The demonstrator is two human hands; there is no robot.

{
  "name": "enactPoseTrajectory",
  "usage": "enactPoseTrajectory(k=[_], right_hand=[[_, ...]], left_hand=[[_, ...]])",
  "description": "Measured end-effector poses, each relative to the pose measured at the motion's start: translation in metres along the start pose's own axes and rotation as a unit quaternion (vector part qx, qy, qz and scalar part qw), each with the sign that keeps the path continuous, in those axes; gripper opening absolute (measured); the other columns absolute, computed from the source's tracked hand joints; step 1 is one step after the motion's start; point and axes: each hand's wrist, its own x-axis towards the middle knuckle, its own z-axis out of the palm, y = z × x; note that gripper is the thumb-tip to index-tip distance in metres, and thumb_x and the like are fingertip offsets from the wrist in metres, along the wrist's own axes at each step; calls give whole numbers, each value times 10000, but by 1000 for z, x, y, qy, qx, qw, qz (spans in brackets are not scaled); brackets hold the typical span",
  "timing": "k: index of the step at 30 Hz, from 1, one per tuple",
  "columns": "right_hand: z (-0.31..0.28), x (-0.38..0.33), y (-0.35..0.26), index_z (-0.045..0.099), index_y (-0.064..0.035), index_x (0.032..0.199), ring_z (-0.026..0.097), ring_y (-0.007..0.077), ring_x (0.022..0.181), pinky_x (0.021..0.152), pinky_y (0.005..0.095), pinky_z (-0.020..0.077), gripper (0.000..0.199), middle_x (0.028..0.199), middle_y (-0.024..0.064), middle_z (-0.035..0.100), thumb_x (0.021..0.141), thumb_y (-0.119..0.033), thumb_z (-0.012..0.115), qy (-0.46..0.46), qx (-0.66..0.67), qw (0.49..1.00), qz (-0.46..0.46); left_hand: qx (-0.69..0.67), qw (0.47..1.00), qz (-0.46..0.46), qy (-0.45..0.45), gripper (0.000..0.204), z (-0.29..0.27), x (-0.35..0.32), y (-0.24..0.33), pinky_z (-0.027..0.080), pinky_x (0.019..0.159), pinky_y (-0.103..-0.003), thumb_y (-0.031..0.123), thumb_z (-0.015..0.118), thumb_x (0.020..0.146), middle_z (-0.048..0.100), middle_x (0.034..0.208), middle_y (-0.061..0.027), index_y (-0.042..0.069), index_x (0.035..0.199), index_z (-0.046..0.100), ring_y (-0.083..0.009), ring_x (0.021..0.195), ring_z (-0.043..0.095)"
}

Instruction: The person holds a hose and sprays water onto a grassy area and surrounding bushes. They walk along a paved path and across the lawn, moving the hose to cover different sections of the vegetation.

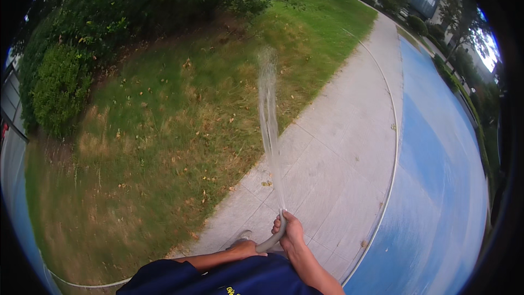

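Spraying from the mouth of a grey hose (pixel 274 239), water (pixel 271 125) shoots forward off the paved path (pixel 338 153) toward the grass (pixel 164 131). Right hand (pixel 293 229) wrapped round the hose just behind its mouth, thumb near the outlet; likely there to steer the stream. Left hand (pixel 244 249) gripping farther back, fingers mostly hidden; probably bears weight and steadies the kick. Hose bends upward between the hands, which seems to set the stream's angle. Pale line (pixel 395 125), apparently hose too, curves along the path beside the blue lane (pixel 431 153), perhaps laid wide to avoid kinks; join to the held length not visible.
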Motion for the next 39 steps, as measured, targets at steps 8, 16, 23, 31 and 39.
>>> enactPoseTrajectory(k=[8,16,23,31,39], right_hand=[[-2,122,-79,490,-39,826,443,195,509,515,335,404,242,614,75,498,933,-253,454,-129,-142,968,159],[-29,154,-204,492,-41,826,427,189,492,498,318,392,231,592,64,480,924,-249,469,-251,-213,907,262],[-48,176,-312,500,-39,836,438,188,481,481,310,385,221,584,66,488,915,-245,499,-286,-243,890,260],[-97,269,-453,496,-35,839,440,198,493,489,327,393,239,591,73,481,923,-258,478,-210,-178,933,231],[-137,378,-650,465,-69,787,411,198,476,500,335,379,235,561,57,449,920,-259,427,-61,-119,985,110]], left_hand=[[-77,980,-132,126,706,5,84,30,495,726,-428,716,588,714,681,846,-166,42,892,696,-326,807,664],[-76,937,-268,209,681,-25,131,211,514,728,-428,699,562,738,680,854,-175,53,897,706,-332,818,668],[-76,931,-282,219,652,-49,209,299,512,756,-433,649,563,757,677,932,-174,52,985,692,-339,874,657],[-74,960,-229,144,583,-120,355,359,510,787,-432,611,581,759,684,943,-162,104,1023,698,-332,892,655],[-37,992,-121,28,643,-225,571,420,489,807,-432,636,602,747,675,938,-187,60,1022,683,-346,887,646]])
